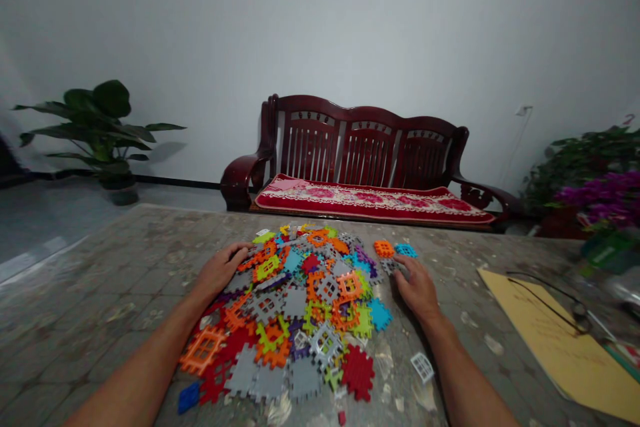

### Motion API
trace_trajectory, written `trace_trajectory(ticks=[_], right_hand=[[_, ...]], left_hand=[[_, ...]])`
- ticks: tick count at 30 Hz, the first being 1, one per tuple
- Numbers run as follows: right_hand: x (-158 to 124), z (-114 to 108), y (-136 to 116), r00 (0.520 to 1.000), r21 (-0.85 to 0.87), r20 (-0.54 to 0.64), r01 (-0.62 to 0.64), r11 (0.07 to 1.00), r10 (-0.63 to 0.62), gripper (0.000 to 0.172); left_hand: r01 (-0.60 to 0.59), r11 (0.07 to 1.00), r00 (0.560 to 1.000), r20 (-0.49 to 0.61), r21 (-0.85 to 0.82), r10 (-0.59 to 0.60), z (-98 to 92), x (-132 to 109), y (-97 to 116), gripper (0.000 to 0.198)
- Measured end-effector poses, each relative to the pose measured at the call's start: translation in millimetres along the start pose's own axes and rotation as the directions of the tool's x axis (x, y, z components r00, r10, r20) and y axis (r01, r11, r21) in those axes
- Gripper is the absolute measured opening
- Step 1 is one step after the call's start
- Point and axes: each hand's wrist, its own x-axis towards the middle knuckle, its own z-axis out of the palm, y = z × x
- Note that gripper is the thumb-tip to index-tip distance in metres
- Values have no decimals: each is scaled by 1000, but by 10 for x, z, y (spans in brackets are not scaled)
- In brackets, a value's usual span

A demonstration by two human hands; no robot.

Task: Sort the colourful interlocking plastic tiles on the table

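A heap of interlocking plastic building tiles [295, 303] in orange, grey, red, lime, blue and purple spreads over the table. At the heap's upper left edge lies my left hand [223, 270], fingers stretched out and touching the outer tiles; some fingertips are hidden. To the right of the heap is my right hand [416, 285], its thumb and index finger apart beside a grey tile [387, 267]. The fingertips appear to touch this tile. Just beyond them lie an orange tile [384, 249] and a light blue tile [406, 250].
A patterned table [125, 307] carries everything. A white window piece [422, 367] lies near my right forearm. On the right are a yellow folder [560, 347], glasses [580, 312] and purple flowers [607, 197]. Beyond the table stands a wooden bench [370, 147]; a potted plant [107, 127] is left.
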Motion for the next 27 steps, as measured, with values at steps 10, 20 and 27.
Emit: trace_trajectory(ticks=[10,20,27], right_hand=[[-49,67,-516,984,149,13,173,974,-177,25],[-86,50,-699,959,157,155,212,965,-236,26],[-95,51,-699,966,164,127,204,965,-226,27]], left_hand=[[-6,1000,1000,9,-20,7,8,20,-55,54],[-8,1000,1000,-5,-20,8,15,21,-48,53],[4,1000,1000,3,-27,-4,-21,-11,44,52]])
